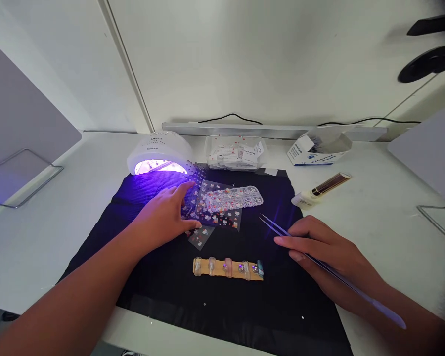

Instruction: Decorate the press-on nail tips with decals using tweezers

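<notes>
My left hand [166, 213] reaches over the black cloth with thumb and fingers apart, at the left edge of some clear sticker sheets [222, 217] printed with small figures. On top of those sheets lies a clear compartment case [234, 199] of tiny decorations. My right hand [324, 252] pinches a pair of tweezers [341, 278], whose tips are slightly apart and point at the case without touching it. Closer to me is a tan strip [218, 267] bearing several false nails [228, 267], some clear, one pinkish, one dark teal.
A lit nail lamp [161, 153] glows purple at the back left. Behind the cloth [163, 301] stand a clear tub [235, 153] of small packets and an open cardboard box [317, 148]. A nail polish bottle [321, 190] lies tilted at the right. Metal wire stands flank both sides.
</notes>
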Demonstrator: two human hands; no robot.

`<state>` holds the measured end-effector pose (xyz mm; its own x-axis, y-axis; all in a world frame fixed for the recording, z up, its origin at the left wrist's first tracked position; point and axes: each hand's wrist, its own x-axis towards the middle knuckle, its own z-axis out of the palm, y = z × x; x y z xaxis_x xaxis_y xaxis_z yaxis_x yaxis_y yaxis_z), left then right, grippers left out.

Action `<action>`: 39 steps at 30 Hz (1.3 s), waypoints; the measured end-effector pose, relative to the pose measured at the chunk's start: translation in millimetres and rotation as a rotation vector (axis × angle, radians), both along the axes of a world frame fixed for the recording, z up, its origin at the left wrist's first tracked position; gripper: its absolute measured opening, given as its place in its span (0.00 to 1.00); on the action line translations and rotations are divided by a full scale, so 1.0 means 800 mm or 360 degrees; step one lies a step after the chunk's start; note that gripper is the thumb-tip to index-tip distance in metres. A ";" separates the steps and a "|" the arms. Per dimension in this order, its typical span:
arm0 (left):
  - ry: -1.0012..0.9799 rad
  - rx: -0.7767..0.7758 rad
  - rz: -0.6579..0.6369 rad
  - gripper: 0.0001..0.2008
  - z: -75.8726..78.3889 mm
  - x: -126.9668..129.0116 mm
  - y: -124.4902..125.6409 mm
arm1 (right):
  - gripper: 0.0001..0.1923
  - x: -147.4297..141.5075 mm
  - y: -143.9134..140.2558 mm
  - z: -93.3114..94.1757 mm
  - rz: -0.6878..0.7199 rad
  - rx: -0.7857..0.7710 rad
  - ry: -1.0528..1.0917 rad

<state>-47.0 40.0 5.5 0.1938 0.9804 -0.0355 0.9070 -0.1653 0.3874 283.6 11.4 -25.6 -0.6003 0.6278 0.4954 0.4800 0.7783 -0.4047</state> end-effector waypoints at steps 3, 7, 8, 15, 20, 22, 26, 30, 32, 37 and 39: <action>-0.0139 0.0030 0.0002 0.37 -0.001 -0.004 0.004 | 0.18 -0.002 -0.001 0.001 -0.0014 0.0015 0.0023; -0.0355 0.0034 -0.0016 0.32 -0.007 -0.007 0.008 | 0.17 -0.010 -0.001 0.004 0.0008 0.0047 0.0105; -0.0413 0.0026 -0.0028 0.31 -0.008 -0.007 0.008 | 0.17 -0.011 -0.001 0.005 0.0015 0.0055 0.0118; -0.0660 -0.0062 -0.0060 0.25 -0.003 -0.006 0.012 | 0.19 -0.011 -0.003 0.008 0.0005 0.0240 0.0046; -0.0566 -0.0030 0.0170 0.22 0.014 -0.028 0.017 | 0.16 -0.014 -0.007 0.009 -0.0042 0.0170 0.0086; -0.0491 -0.0034 0.0249 0.23 0.020 -0.040 0.018 | 0.15 -0.015 -0.007 0.008 -0.0015 0.0126 0.0109; -0.0293 -0.0065 0.0311 0.24 0.024 -0.061 0.019 | 0.15 -0.016 -0.006 0.004 0.0006 0.0110 0.0150; -0.0111 -0.0030 0.0352 0.21 0.019 -0.070 0.020 | 0.15 -0.018 -0.006 0.003 -0.0036 0.0097 0.0156; -0.0057 0.0100 0.0404 0.17 0.017 -0.068 0.022 | 0.16 -0.019 -0.008 0.004 -0.0042 0.0072 0.0170; -0.0122 0.0367 0.0384 0.13 0.007 -0.043 0.027 | 0.16 -0.021 -0.013 0.008 -0.0015 0.0167 0.0227; -0.0215 0.0396 0.0345 0.14 0.000 -0.028 0.029 | 0.16 -0.021 -0.015 0.011 -0.0012 0.0224 0.0236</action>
<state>-69.3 62.9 5.7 -0.0330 0.9747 0.2212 0.8746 -0.0790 0.4784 267.0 -0.4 -16.6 -0.5099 0.5503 0.6612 0.4295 0.8288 -0.3586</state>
